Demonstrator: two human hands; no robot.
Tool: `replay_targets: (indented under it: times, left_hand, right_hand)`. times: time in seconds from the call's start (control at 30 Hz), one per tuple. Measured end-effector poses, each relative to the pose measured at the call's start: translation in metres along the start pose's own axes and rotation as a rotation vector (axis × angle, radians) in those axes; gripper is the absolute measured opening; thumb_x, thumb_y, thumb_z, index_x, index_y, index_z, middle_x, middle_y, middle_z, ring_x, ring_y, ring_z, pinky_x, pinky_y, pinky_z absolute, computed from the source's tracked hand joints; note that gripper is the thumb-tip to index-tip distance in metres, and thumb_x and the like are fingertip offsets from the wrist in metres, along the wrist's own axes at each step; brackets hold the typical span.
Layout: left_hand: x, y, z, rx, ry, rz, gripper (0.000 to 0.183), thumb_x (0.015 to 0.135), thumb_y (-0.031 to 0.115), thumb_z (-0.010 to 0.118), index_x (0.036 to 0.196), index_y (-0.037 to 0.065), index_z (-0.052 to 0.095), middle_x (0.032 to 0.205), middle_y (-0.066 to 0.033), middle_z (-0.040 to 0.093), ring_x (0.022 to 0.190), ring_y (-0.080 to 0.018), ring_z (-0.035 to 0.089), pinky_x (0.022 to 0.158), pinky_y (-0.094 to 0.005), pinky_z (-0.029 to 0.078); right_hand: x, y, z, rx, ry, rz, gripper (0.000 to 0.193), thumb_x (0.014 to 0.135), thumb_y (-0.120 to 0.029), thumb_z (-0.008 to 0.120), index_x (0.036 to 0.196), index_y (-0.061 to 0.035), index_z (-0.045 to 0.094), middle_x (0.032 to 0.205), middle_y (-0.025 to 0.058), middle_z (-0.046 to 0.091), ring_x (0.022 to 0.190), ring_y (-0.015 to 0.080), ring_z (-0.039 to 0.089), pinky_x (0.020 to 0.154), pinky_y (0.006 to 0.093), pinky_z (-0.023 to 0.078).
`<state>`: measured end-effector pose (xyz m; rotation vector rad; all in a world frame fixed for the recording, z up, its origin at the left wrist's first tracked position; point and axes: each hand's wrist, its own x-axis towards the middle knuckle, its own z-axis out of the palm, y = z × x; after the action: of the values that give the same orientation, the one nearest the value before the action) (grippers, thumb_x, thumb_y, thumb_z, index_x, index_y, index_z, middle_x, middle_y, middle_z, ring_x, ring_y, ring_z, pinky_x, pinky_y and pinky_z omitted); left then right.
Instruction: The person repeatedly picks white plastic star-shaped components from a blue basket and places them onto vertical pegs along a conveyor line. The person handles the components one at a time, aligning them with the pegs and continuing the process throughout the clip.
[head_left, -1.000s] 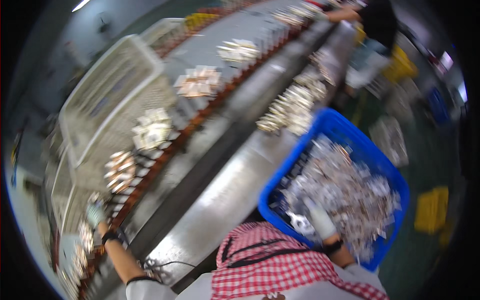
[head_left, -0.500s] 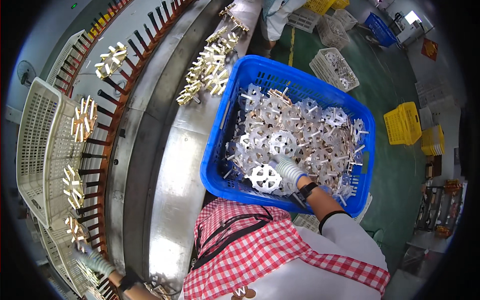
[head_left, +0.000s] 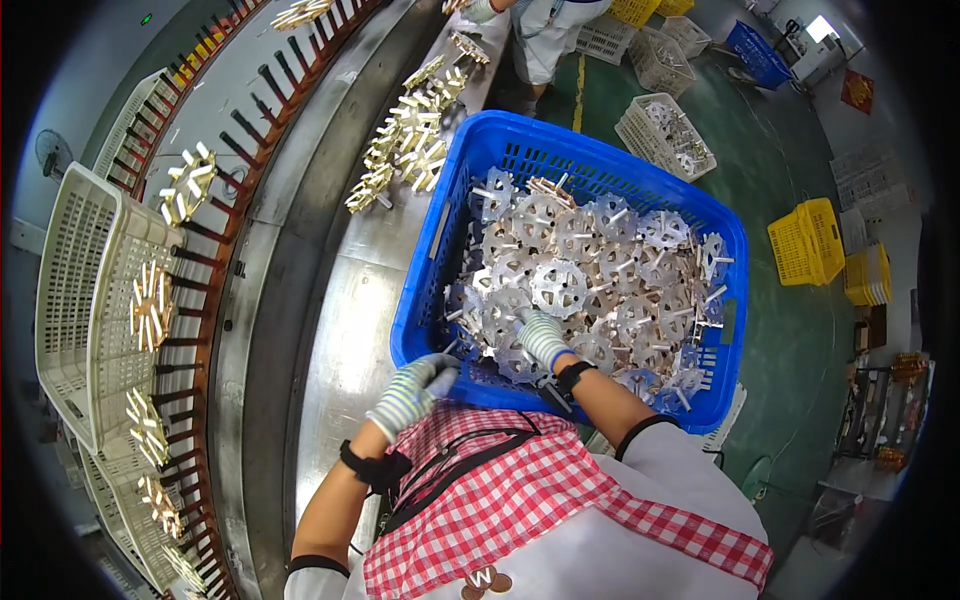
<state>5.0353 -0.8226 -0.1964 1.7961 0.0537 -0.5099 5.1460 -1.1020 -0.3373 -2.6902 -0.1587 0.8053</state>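
A large blue crate [head_left: 408,318] holds a heap of pale, wheel-shaped pieces [head_left: 560,287] with cut-outs and short white pegs. My right hand [head_left: 542,336], in a striped glove, reaches into the near part of the heap. Its fingers are closed on the edge of one wheel-shaped piece, fingertips partly hidden. At the crate's near left corner is my left hand [head_left: 408,392], gloved alike, fingers stretched toward the rim with thumb apart and nothing visible in it. Whether it touches the rim I cannot tell.
Left of me curves a rack of dark upright pegs [head_left: 205,232], several carrying gold-and-white pegged wheels [head_left: 150,306]. More such wheels [head_left: 405,135] lie on the metal ledge [head_left: 345,345]. A white crate [head_left: 75,300] stands beyond the rack. Another person [head_left: 545,35] works at the far end.
My left hand has come from the rack at lower left to the crate. My right hand has shifted slightly up and left; the bright disc beside it no longer shows. Racked wheels have moved downward.
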Motion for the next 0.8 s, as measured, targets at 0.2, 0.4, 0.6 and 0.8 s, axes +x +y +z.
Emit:
replay_targets:
  times: [0.2, 0.4, 0.6, 0.8]
  left_hand:
    - [0.067, -0.007, 0.045, -0.103, -0.182, -0.022, 0.040, 0.099, 0.032, 0.053, 0.125, 0.001, 0.056, 0.103, -0.0111, 0.066, 0.094, -0.0195, 0.061, 0.085, -0.0324, 0.049]
    - [0.100, -0.003, 0.037, -0.761, -0.282, -0.162, 0.058, 0.098, 0.055, 0.049, 0.131, 0.007, 0.053, 0.113, -0.0056, 0.060, 0.100, -0.0161, 0.059, 0.088, -0.0307, 0.051]
    - [0.104, -0.036, -0.011, -0.731, -0.022, -0.220, 0.069, 0.088, 0.061, 0.058, 0.136, 0.012, 0.047, 0.122, -0.0079, 0.059, 0.100, -0.0198, 0.063, 0.080, -0.0341, 0.056]
    - [0.128, -0.055, -0.081, -0.808, 0.062, -0.030, 0.074, 0.084, 0.054, 0.070, 0.138, 0.010, 0.045, 0.126, -0.0137, 0.058, 0.104, -0.0267, 0.063, 0.088, -0.0423, 0.054]
  right_hand:
    - [-0.031, -0.015, -0.039, 1.347, 0.157, 0.152, 0.030, 0.096, -0.014, 0.056, 0.123, -0.0007, 0.054, 0.097, 0.0100, 0.067, 0.081, 0.0149, 0.064, 0.075, 0.0286, 0.056]
    - [-0.075, -0.086, -0.091, 0.744, 0.102, -0.421, 0.036, 0.089, -0.022, 0.063, 0.118, -0.0018, 0.056, 0.107, 0.0141, 0.066, 0.099, 0.0254, 0.064, 0.085, 0.0369, 0.052]
    - [0.020, -0.014, -0.089, 0.373, 0.181, -0.334, 0.034, 0.087, -0.022, 0.055, 0.114, -0.0011, 0.061, 0.106, 0.0230, 0.064, 0.094, 0.0337, 0.063, 0.081, 0.0432, 0.049]
    - [0.154, 0.150, 0.025, -0.324, 0.507, -0.153, 0.044, 0.086, -0.038, 0.061, 0.122, -0.0129, 0.058, 0.114, 0.0185, 0.065, 0.106, 0.0368, 0.061, 0.092, 0.0483, 0.047]
